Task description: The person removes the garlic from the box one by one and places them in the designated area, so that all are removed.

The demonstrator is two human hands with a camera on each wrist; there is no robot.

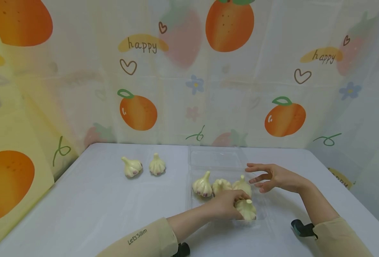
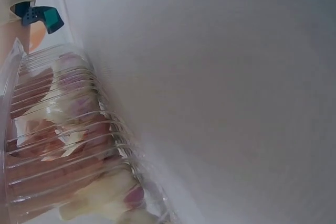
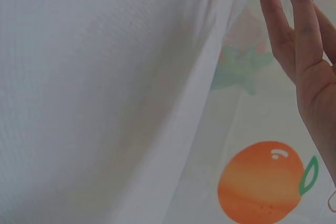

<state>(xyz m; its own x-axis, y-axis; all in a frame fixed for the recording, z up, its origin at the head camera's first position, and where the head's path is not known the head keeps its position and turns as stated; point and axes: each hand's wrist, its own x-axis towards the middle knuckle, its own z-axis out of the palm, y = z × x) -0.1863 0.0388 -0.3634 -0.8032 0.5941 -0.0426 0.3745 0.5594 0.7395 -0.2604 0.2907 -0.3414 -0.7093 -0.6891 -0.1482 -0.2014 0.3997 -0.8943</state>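
In the head view, my left hand (image 1: 225, 205) reaches into a clear plastic box (image 1: 213, 157) and grips a garlic bulb (image 1: 247, 210) at its near right corner. Behind that hand, the box holds more pale garlic bulbs (image 1: 203, 185) in a row. Through the ribbed wall of the box (image 2: 58, 169), the left wrist view shows fingers and bulbs, partly blurred by the plastic. My right hand (image 1: 274, 177) hovers by the right side of the box, fingers spread and holding nothing. In the right wrist view this hand (image 3: 310, 56) has its fingers extended.
Two more garlic bulbs (image 1: 132, 167) lie on the white table (image 1: 128, 207), left of the box. A fruit-printed curtain (image 1: 189, 89) hangs behind the table and along its sides. Dark wrist-worn devices (image 1: 302, 228) stick out near both sleeves.
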